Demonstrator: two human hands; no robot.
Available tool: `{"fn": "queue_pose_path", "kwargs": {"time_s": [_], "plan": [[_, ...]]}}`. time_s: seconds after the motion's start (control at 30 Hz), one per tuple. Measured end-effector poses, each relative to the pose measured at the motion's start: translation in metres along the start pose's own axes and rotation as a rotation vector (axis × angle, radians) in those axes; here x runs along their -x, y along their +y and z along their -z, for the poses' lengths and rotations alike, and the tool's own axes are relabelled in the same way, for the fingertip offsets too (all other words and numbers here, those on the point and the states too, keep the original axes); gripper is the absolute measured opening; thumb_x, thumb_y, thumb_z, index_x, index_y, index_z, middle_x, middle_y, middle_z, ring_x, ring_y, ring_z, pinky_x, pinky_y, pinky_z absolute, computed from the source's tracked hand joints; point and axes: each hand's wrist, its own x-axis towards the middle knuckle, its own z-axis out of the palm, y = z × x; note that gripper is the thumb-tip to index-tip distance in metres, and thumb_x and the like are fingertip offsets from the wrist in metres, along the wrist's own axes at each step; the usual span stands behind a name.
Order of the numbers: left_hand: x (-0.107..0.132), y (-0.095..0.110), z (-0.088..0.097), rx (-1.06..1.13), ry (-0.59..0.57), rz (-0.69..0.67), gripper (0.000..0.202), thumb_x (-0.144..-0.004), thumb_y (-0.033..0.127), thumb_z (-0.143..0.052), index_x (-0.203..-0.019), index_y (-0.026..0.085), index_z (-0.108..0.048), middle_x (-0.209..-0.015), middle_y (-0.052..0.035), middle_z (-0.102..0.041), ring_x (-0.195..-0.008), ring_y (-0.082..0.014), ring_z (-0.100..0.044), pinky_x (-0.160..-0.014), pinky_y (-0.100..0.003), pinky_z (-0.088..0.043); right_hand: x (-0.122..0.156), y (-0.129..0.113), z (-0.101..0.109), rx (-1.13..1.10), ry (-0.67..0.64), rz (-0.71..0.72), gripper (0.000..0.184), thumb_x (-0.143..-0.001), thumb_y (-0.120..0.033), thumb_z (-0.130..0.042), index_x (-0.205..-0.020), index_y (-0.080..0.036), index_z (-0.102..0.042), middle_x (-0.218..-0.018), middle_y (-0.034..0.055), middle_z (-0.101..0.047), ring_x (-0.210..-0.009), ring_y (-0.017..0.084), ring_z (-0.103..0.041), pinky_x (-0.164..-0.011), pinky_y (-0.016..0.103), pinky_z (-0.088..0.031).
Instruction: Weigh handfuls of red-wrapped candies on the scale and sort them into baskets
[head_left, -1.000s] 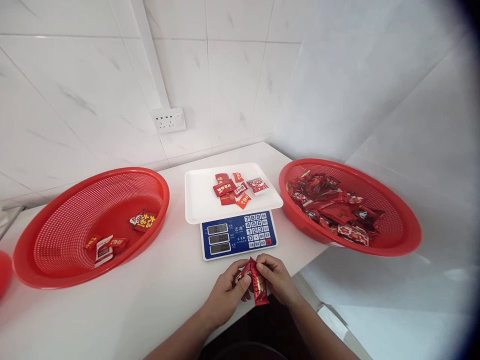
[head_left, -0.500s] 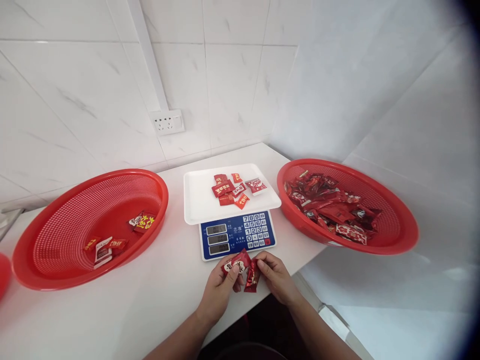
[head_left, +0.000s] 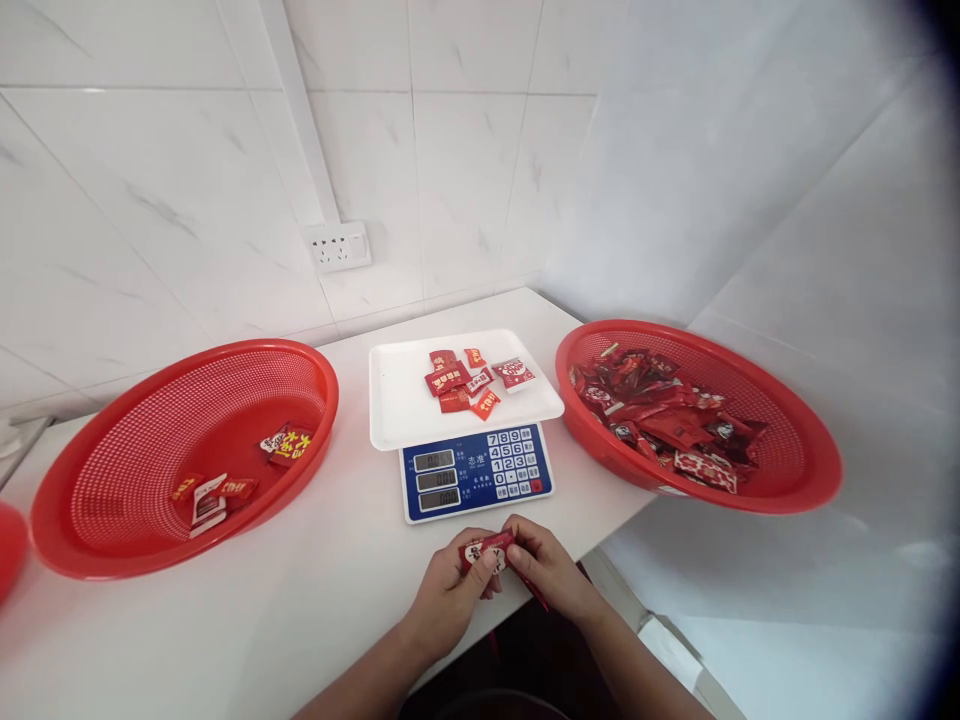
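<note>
Red and white, a packet [head_left: 487, 550] sits pinched between the thumb and fingers of a person's left hand [head_left: 448, 592] just before a scale [head_left: 480, 490], while the right hand [head_left: 551, 568], fingers closed, grips its end and what looks like a second packet [head_left: 538, 592]. Several packets [head_left: 448, 378] already lie on the white pan [head_left: 405, 400]; those in hand do not. With a heap [head_left: 675, 420] in the right-hand basket [head_left: 825, 475] and few in the left-hand basket [head_left: 135, 470], most of the handling appears left to do.
</note>
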Motion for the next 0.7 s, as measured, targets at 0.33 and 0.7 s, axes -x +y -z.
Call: {"fn": "queue_pose_path", "kwargs": {"time_s": [0.33, 0.7], "plan": [[-0.0007, -0.0012, 0.0029, -0.186, 0.006, 0.029, 0.038, -0.083, 0.052, -0.044, -0.066, 0.019, -0.041, -0.058, 0.0053, -0.039, -0.055, -0.0099, -0.035, -0.053, -0.023, -0.03, -0.0004, -0.008, 0.0029, 0.264, -0.094, -0.113, 0.046, -0.078, -0.059, -0.049, -0.06, -0.017, -0.047, -0.054, -0.0048, -0.038, -0.052, 0.009, -0.033, -0.049, 0.021, -0.027], [-0.0033, -0.0032, 0.0043, -0.307, 0.017, 0.028, 0.041, -0.084, 0.053, -0.038, -0.062, 0.02, -0.039, -0.057, 0.005, -0.036, -0.056, -0.0111, -0.034, -0.055, -0.023, -0.028, -0.0013, -0.0105, -0.0021, 0.19, -0.141, -0.12, 0.043, -0.084, -0.052, -0.045, -0.061, -0.016, -0.051, -0.056, -0.0037, -0.036, -0.053, 0.009, -0.029, -0.05, 0.022, -0.026]]}}
